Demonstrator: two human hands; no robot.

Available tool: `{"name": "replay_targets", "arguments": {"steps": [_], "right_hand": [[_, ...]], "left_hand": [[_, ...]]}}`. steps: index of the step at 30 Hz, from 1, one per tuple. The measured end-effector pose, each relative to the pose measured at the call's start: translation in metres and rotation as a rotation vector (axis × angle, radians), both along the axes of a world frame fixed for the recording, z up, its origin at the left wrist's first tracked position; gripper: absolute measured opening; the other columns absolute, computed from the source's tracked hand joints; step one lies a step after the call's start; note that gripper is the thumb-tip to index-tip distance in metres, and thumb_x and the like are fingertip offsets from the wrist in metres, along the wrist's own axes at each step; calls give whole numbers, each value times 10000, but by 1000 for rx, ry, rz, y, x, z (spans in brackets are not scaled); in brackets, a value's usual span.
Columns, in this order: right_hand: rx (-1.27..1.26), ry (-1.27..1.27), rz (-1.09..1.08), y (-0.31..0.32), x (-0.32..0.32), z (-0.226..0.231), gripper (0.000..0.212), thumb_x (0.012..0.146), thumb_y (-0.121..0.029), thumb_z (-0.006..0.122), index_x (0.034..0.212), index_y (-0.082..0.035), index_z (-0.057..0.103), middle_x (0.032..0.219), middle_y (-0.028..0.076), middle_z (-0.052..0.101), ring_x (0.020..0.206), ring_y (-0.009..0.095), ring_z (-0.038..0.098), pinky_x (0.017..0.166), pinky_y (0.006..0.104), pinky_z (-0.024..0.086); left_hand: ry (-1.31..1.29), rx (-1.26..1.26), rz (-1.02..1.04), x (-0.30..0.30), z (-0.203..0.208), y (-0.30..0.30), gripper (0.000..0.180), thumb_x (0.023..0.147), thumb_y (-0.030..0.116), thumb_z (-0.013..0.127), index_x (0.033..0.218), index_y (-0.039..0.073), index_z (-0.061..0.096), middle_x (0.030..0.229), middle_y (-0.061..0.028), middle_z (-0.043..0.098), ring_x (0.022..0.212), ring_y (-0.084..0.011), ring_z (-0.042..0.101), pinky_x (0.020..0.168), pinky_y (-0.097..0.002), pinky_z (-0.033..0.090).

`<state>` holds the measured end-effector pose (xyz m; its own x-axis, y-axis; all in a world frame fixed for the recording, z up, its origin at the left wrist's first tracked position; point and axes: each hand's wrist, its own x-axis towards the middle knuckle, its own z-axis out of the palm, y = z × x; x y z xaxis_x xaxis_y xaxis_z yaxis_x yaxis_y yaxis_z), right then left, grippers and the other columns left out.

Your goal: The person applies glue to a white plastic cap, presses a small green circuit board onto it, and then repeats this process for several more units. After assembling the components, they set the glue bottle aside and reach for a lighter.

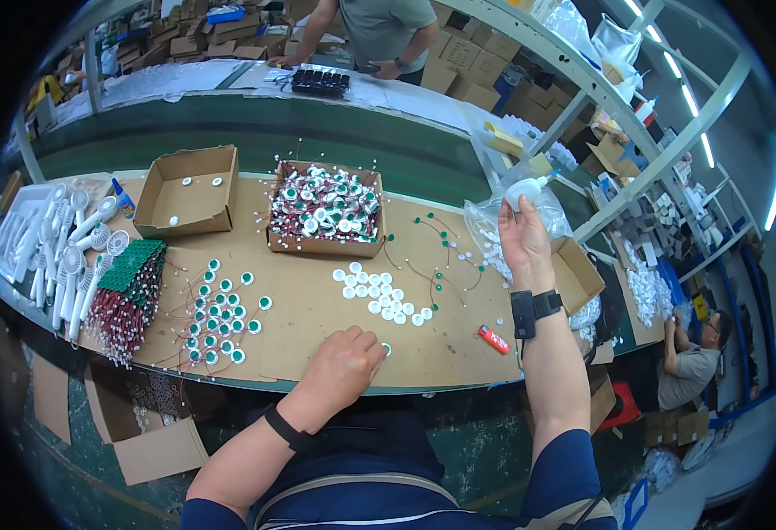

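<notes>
At the table's near edge, my left hand (pixel 342 362) is closed, its fingertips on a small white disc (pixel 386 350) that is partly hidden by the fingers. My right hand (pixel 525 234), raised over the right side of the table, grips a white squeeze bottle (pixel 524 190) with a thin nozzle pointing up to the right. Beyond my left hand lie loose white round caps (pixel 374 291) in a cluster. Further left, several white caps with green discs and thin red wires (pixel 220 314) are laid out in rows. Loose wired green discs (pixel 438 276) lie between the caps and my right hand.
A cardboard box (pixel 282 240) brims with wired discs; another box (pixel 162 226) holds a few caps. White handheld fan bodies (pixel 70 265) and a red-wired bundle (pixel 127 305) lie left. A red lighter-sized tube (pixel 494 339) lies right. A person (pixel 388 35) stands across; another (pixel 692 358) works right.
</notes>
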<state>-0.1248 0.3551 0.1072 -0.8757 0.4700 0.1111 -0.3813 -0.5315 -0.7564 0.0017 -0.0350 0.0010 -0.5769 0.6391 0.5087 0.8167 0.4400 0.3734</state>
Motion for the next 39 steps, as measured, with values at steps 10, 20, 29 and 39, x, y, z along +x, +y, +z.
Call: {"name": "replay_targets", "arguments": {"steps": [10,20,29,39], "right_hand": [[6,14,44,-7,9,-8,375,1049,-67,754,1382,-89,583,1284,65,685,1185,207,666,1036,343,568],[3,20,99,-18,23,-19,367,1032,-85,778,1357,-106,610,1313,62,677,1213,223,662,1045,351,567],[-9,11,173,-54,43,-27,389,1035,-90,773,1383,-114,599,1322,53,675,1199,204,662,1036,346,558],[-40,-8,206,-66,45,-35,401,1035,-81,769,1394,-120,594,1316,51,673,1197,204,663,1029,349,562]], "left_hand": [[14,19,0,-1,0,1,77,904,116,811,944,79,756,887,-73,655,868,-277,653,769,-418,552],[25,25,6,-1,1,3,90,918,129,804,909,75,732,879,-72,651,861,-276,651,756,-418,544],[14,28,5,-1,0,2,83,923,128,778,897,78,717,882,-72,649,869,-274,648,753,-419,539],[-6,16,3,-1,1,2,100,939,140,793,912,68,729,898,-75,670,877,-282,657,768,-420,547]]}}
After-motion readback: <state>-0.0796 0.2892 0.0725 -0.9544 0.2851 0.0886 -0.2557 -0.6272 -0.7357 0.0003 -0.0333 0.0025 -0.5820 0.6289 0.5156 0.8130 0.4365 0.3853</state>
